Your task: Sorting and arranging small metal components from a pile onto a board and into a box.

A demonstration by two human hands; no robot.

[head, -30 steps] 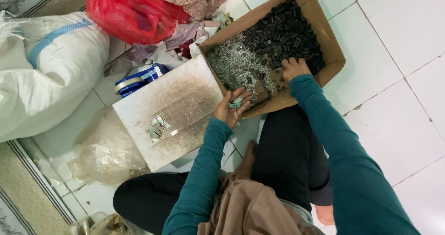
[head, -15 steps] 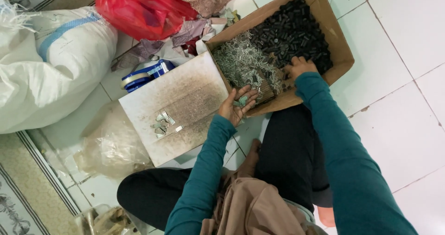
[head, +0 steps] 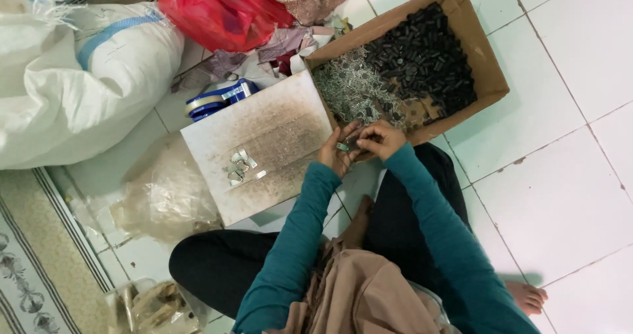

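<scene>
My left hand (head: 336,151) and my right hand (head: 381,138) meet at the near edge of a brown cardboard box (head: 484,63), both pinching a small silvery metal piece (head: 344,147) between the fingertips. The box holds a pile of small black cylinders (head: 422,60) on its far side and a heap of silvery metal clips (head: 349,93) on its near side. Left of my hands lies a stained white board (head: 264,143) with a few finished metal pieces (head: 239,166) on it.
A large white woven sack (head: 72,83) lies at the left, a red plastic bag (head: 217,7) behind the board, and a blue tape roll (head: 214,98) beside it. Clear plastic bags (head: 161,195) sit by my knee. A patterned rug edge (head: 33,268) is at lower left. White floor tiles (head: 560,176) are on the right.
My right hand has left the box and come to my left hand; both now hold the small metal piece together.
</scene>
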